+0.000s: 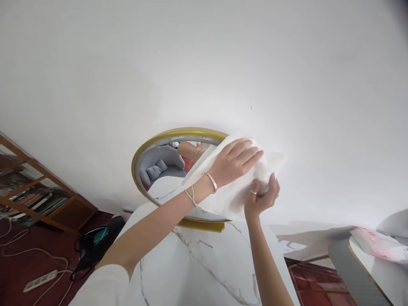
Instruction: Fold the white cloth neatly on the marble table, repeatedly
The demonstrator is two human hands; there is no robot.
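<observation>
A round mirror with a gold rim (149, 146) stands on a white marble table (197, 272) against the white wall. A white cloth (223, 199) covers the mirror's right half. My left hand (236, 161) lies flat on the cloth with its fingers stretched out, pressing it to the glass. It wears two bracelets at the wrist. My right hand (263, 193), with a ring on one finger, is closed round the cloth's lower right part. The mirror reflects a grey sofa and my arm.
A wooden shelf (35, 187) with books stands at the left. On the dark red floor lie a black bag (95, 242), a power strip (40, 280) and cables. A second table edge (347, 263) with a pink-and-white packet (379, 246) is at the lower right.
</observation>
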